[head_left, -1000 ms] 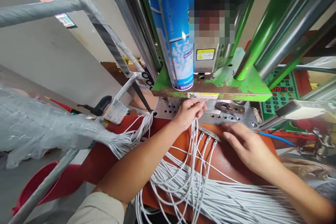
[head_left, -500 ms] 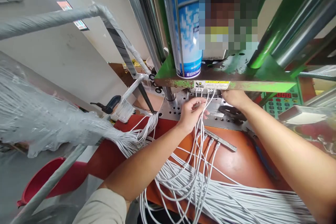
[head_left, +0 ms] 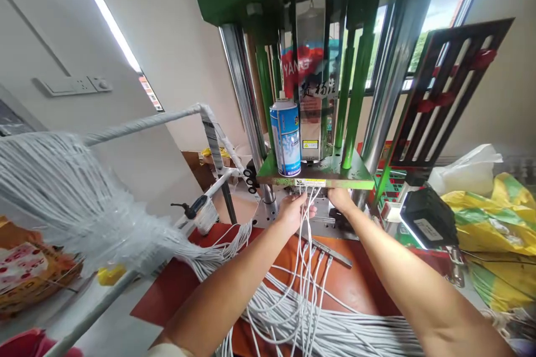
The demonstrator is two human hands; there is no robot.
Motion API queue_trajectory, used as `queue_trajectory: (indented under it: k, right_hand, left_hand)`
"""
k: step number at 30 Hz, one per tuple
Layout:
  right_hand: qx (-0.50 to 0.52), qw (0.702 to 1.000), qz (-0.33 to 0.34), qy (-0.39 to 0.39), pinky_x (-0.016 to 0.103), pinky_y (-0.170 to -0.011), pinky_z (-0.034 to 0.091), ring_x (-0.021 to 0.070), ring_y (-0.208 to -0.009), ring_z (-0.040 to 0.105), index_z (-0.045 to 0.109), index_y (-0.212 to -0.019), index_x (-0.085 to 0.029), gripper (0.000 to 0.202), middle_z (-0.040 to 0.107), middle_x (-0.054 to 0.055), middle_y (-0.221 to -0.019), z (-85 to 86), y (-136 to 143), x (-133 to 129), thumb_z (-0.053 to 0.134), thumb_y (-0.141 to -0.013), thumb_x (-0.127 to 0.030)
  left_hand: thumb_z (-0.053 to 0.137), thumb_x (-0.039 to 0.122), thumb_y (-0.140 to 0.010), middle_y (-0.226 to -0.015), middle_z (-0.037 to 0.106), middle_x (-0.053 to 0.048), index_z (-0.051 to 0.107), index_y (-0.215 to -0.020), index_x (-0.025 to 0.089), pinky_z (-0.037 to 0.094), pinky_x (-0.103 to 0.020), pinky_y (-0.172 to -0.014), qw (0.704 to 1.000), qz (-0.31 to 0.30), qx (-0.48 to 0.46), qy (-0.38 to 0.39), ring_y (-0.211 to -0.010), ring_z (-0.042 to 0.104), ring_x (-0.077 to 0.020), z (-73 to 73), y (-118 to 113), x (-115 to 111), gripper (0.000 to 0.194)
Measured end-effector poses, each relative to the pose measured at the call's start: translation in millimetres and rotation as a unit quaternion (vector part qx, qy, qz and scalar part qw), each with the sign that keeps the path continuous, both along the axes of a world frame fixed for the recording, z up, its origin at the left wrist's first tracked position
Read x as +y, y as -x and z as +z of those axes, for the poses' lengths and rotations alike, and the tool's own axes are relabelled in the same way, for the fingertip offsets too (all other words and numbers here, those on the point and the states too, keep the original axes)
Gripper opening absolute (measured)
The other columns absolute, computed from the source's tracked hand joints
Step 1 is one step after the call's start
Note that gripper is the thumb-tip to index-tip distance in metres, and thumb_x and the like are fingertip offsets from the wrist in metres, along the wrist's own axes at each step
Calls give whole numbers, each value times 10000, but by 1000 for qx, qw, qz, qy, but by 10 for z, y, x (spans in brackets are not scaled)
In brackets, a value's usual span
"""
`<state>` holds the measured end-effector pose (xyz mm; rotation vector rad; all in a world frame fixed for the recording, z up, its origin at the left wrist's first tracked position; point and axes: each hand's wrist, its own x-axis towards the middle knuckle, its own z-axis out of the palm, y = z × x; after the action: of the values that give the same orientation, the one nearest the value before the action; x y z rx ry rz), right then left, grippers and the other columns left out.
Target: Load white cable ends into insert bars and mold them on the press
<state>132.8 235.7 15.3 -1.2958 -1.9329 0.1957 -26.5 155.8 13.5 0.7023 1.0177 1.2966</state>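
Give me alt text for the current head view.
A person's left hand is at white cables that run under a green press plate, while the right hand, partly hidden, reaches beneath it. A blue spray can stands on the plate; more cables cross the table.

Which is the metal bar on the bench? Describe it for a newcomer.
Find the green press, then look just in front of it, on the reddish-brown bench top. The metal bar lies there at a slant, with white cables running to its near side. Unlike those cables, it is straight and grey.
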Motion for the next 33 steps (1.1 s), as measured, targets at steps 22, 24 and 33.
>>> queue_trajectory:
  k: [22, 24, 33]
  right_hand:
    - [38, 991, 52, 121, 502, -963, 455, 335, -1055, 599, 639, -878, -194, 398, 656, 165, -1032, -753, -652, -1324, 432, -988, -516]
    - [75, 983, 94, 136, 487, -1018, 457, 315, -1186, 583, 661, -1142, -196, 481, 653, 163, -1216, -618, -607, -1402, 370, -1028, -563]
    - [234, 913, 226, 246, 329, -739, 534, 191, -773, 632, 671, -820, -202, 459, 677, 52, -815, -11, -836, -1795, 550, -975, -617]
  left_hand:
    - [427, 462, -1053, -644, 380, 52, 536, -809, 167, 265, -250, -560, 841, -246, 447, -182, -582, 311, -97, 305, 421, -1440, 399]
    - [417, 391, -1057, -649, 382, 52, 463, -755, 180, 266, -256, -579, 800, -247, 500, -219, -597, 322, -98, 350, 456, -1392, 372]
    - [372, 26, -914, -665, 485, 15, 520, -789, 183, 261, -294, -557, 530, -204, 682, -461, -586, 410, -136, 351, 580, -1147, 250]
